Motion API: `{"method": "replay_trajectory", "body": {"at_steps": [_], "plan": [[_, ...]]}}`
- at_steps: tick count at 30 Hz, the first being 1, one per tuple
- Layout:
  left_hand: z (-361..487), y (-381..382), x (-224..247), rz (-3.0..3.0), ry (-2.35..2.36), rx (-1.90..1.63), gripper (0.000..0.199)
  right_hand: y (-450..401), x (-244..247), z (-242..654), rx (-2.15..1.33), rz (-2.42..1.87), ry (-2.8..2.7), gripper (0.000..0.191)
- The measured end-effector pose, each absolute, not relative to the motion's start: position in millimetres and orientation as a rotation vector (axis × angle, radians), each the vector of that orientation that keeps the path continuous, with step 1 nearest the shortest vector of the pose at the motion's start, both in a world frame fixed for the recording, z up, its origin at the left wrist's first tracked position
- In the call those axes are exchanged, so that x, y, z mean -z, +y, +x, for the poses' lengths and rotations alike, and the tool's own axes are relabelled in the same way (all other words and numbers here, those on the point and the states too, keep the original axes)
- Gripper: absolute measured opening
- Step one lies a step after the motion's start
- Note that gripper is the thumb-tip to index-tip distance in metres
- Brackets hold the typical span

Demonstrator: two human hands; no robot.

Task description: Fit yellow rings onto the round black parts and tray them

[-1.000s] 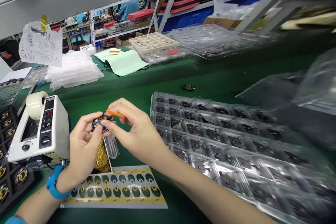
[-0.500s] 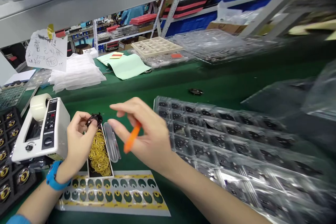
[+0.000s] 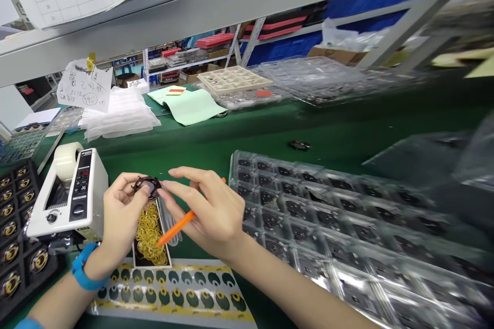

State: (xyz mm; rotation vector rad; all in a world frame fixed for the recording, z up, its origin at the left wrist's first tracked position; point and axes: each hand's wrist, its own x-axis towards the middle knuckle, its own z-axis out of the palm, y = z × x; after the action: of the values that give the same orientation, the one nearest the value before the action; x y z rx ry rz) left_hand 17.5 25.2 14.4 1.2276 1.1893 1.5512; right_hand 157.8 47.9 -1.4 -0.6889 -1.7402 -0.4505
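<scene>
Left hand point(image 3: 121, 211) pinching small round black part point(image 3: 147, 185) over tray of yellow rings point(image 3: 148, 234). Right hand point(image 3: 210, 213) gripping orange stick tool point(image 3: 175, 227), forefinger touching part. Fitting step, I reckon; next needs steady fingertip pressure.

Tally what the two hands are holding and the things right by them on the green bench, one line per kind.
Small round black part, pinched in the left hand: 1
Orange pen-like stick, in the right hand: 1
White electric tape dispenser: 1
Small tray of yellow rings: 1
Sheet of dark green and yellow stickers: 1
Total: 5
</scene>
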Motion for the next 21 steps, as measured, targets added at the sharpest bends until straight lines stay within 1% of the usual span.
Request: {"method": "replay_trajectory", "body": {"at_steps": [5,11,21], "plan": [[20.1,21.4,-17.4,1.189,1.071,-1.485,0.024,44.4,-3.0,161.5,0.510,-0.641,-1.749,0.009],[26.9,11.9,-19.9,1.207,1.005,-1.366,0.024,49.0,-4.1,165.8,0.516,-0.615,-1.798,0.009],[27.6,2.4,-18.8,1.355,1.069,-1.397,0.016,53.2,-5.1,171.6,0.487,-0.437,-1.878,0.013]]}}
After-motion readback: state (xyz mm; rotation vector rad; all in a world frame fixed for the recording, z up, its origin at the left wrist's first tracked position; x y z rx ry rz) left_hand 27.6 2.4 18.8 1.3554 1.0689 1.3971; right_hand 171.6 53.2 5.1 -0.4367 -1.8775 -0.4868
